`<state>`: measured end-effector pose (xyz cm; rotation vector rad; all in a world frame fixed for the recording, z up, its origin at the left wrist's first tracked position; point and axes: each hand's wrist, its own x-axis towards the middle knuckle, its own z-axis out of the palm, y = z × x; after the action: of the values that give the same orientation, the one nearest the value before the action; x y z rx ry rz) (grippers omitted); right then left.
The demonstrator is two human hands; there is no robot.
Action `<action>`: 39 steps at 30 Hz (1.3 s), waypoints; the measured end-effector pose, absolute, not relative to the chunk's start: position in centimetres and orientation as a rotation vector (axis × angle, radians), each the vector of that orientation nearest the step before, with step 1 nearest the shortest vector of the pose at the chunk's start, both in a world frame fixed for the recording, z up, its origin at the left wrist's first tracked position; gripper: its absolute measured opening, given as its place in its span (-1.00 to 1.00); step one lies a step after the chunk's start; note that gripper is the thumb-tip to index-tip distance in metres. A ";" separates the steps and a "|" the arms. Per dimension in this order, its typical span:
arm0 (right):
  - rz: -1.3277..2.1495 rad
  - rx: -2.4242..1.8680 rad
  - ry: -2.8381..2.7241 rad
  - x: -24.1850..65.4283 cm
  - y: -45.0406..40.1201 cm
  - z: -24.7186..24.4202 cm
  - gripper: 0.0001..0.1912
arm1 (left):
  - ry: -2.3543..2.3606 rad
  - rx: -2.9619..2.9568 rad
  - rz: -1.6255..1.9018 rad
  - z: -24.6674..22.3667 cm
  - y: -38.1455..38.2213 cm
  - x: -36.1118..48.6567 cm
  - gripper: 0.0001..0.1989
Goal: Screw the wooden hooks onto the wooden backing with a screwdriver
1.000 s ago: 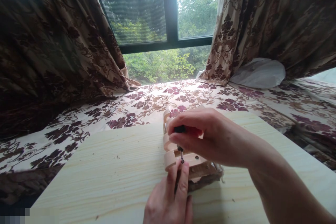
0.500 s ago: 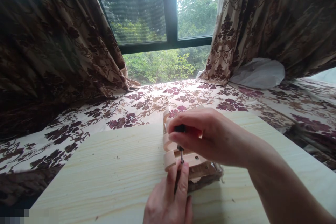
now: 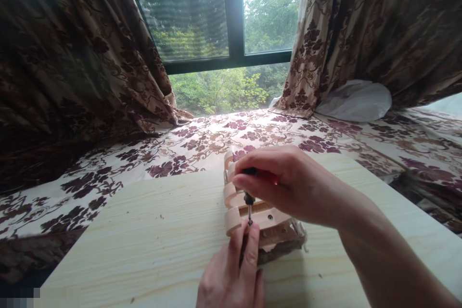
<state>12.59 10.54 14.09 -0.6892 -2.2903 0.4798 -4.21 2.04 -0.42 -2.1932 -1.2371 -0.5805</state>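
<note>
My right hand (image 3: 292, 183) is wrapped around a screwdriver (image 3: 249, 199) with a dark and red handle, held upright. Its metal shaft points down and its tip meets a small dark screw (image 3: 250, 222). Two fingertips of my left hand (image 3: 234, 272) flank that screw, close against it and resting on a light wooden strip. The strip belongs to a wooden piece (image 3: 265, 221) with several rounded, curved ends along its left side. Another screw (image 3: 270, 217) sits in the strip farther right. My right hand hides part of the wooden piece's far side.
A pale wood-grain board (image 3: 119, 240) lies under the work, with small dark specks on it. Brown, crinkled wrapping (image 3: 285, 249) edges the near side of the piece. Beyond are floral cloth (image 3: 202, 139), a white plastic bag (image 3: 357, 101), curtains and a window.
My right hand has turned slightly, so the screwdriver's handle shows more of its red part. The left hand and the wooden piece have stayed in place.
</note>
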 end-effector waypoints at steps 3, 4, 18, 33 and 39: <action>0.408 -0.820 -2.234 12.6 10.7 13.9 -0.74 | -1.239 -2.193 -0.582 -0.4 2.0 -4.2 -0.45; 0.406 -0.831 -2.235 12.6 10.6 14.0 -0.75 | -1.241 -2.191 -0.578 -0.5 2.0 -4.2 -0.45; 0.468 -0.822 -2.204 12.6 10.7 13.8 -0.72 | -1.240 -2.202 -0.582 -0.6 2.0 -4.3 -0.43; 0.376 -0.864 -2.315 12.6 11.2 14.4 -0.74 | -1.229 -2.168 -0.606 -0.8 2.3 -4.3 -0.45; 0.284 -0.645 -2.779 12.9 10.4 17.3 -0.89 | -1.221 -2.131 -0.610 -1.1 2.4 -4.2 -0.46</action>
<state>12.92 10.40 17.26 -0.6449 -2.7791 0.2844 -4.18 2.35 -1.12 -2.1314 -1.2206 -0.6105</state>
